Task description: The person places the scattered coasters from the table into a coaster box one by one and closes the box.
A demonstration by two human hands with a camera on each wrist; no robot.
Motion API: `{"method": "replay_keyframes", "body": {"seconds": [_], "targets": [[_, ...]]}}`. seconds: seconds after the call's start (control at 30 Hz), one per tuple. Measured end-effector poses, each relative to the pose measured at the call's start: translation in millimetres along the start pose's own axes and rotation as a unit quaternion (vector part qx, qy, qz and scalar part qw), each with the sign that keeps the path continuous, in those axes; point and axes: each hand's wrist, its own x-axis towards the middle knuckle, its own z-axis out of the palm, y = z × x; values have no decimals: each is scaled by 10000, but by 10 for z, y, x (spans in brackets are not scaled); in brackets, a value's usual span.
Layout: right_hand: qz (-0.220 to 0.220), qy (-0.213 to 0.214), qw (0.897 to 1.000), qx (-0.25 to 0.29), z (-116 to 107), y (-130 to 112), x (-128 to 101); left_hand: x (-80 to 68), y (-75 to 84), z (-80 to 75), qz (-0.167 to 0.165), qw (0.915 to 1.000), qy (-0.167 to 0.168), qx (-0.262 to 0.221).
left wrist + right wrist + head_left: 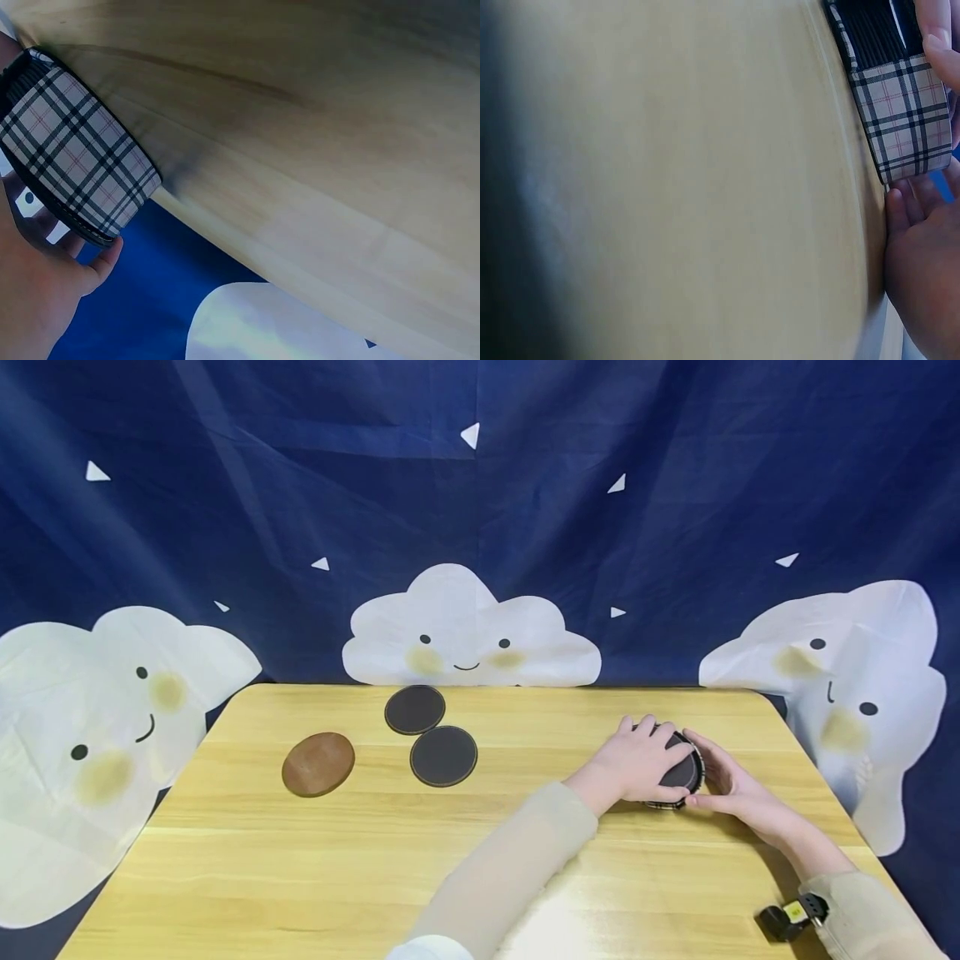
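Toward the table's right side stands a low round coaster holder [682, 772] with a black top. Its side is plaid with a black ribbed section, plain in the left wrist view on the holder [79, 146]. My left hand [637, 762] grips it from above, fingers spread over the top and thumb at the near rim. From the right, my right hand [738, 789] curves round its side, fingers behind and thumb in front. On the left lie a brown leather coaster [318, 764] and two black round coasters, a farther one [415, 709] and a nearer one [443, 756].
The wooden table [300, 868] has rounded far corners. Behind it hangs a dark blue curtain [525, 510] with smiling white clouds. A small black camera [787, 918] is strapped to my right wrist, low over the table's right side.
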Motion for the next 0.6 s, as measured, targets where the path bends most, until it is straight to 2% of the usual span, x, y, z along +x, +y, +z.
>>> {"method": "replay_keyframes", "body": {"seconds": [0.3, 0.6], "targets": [[-73, -10, 10000, 27, -4, -8, -3, 21, 27, -35, 81, 9999, -54, -75], [-69, -39, 10000, -14, -2, -12, 9, 39, 59, -34, 41, 9998, -157, 64]]}}
